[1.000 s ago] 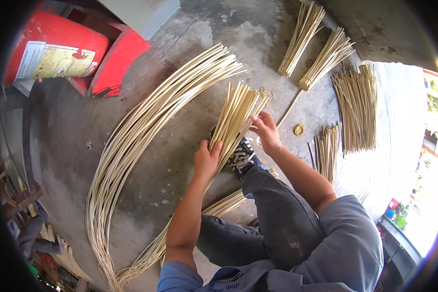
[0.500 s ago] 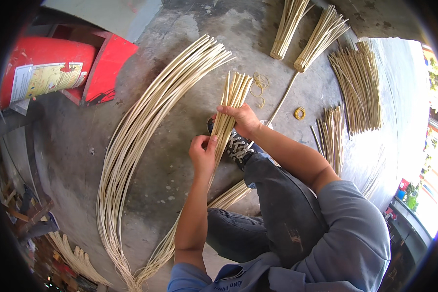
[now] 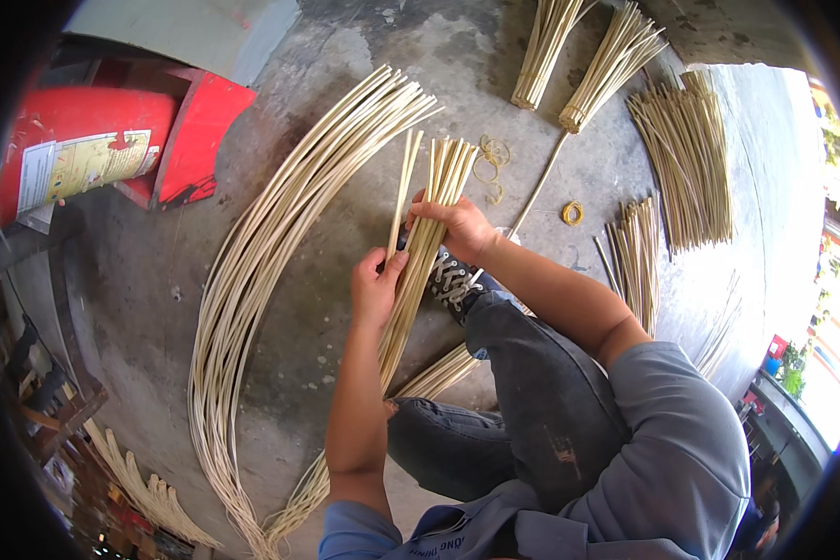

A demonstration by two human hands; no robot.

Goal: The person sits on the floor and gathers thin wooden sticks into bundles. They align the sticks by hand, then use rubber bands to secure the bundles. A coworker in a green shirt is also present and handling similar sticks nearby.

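Observation:
My right hand (image 3: 462, 227) is wrapped round the upper part of a bundle of pale rattan canes (image 3: 450, 170), thumb across the front. To its left, my left hand (image 3: 373, 285) pinches a few canes (image 3: 404, 187) that stand apart from the bundle at their upper ends. Both sets run downward past my left forearm, where their lower parts are partly hidden. Just behind the bundle, a dark laced shoe (image 3: 453, 282) shows on my foot. On the floor above my right hand lie thin loops of yellowish tie (image 3: 492, 161).
A long curved bundle of canes (image 3: 280, 219) lies at the left. Tied bundles (image 3: 607, 70) and a wide stack of cut canes (image 3: 686, 163) lie at the far right, near a shorter bunch (image 3: 637, 257). A yellow coil (image 3: 572, 214) rests nearer. A red fire extinguisher (image 3: 93, 121) sits upper left.
My left hand has shifted slightly left, drawing a few canes away from the bundle. My right hand keeps its hold on the rest.

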